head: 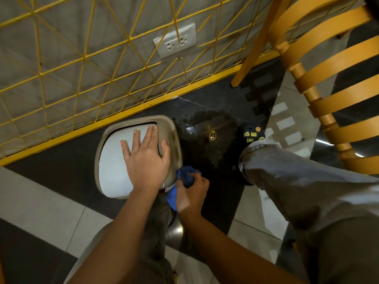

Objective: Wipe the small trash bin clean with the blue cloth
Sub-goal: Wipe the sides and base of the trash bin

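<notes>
Nearest the camera, the right hand (191,193) bunches the blue cloth (185,176) in curled fingers and presses it against the near right side of the small trash bin (166,122). Beyond it, the left hand (146,158) lies flat on the white lid (113,160), fingers straight. Wiping seems underway at that corner. The lid and the far rim by the yellow grille (82,58) probably await cleaning.

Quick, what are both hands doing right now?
Left hand: open, flat on the trash bin lid.
Right hand: gripping the blue cloth.
</notes>
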The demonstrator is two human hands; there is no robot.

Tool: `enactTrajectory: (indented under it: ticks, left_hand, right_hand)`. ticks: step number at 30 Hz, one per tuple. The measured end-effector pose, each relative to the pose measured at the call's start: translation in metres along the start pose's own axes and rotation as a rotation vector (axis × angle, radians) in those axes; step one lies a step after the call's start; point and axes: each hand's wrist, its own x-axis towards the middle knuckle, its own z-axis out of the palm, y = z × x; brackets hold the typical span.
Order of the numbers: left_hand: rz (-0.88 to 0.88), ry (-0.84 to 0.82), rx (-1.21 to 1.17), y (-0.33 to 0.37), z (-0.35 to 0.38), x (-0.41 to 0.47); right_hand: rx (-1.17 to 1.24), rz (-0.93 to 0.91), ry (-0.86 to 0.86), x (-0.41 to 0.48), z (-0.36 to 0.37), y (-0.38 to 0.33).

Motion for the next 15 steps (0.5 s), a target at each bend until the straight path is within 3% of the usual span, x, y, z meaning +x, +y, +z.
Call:
enactTrajectory:
  ticks: [6,15]
  left_hand:
    - [-0.001,0.007,-0.012,0.000,0.000,0.000]
    - [0.070,-0.094,-0.007,-0.003,-0.009,0.001]
  right_hand:
    - [0.173,0.264,0.009,-0.007,0.015,0.009]
    - [0.083,0.261,-0.150,-0.002,0.003,0.018]
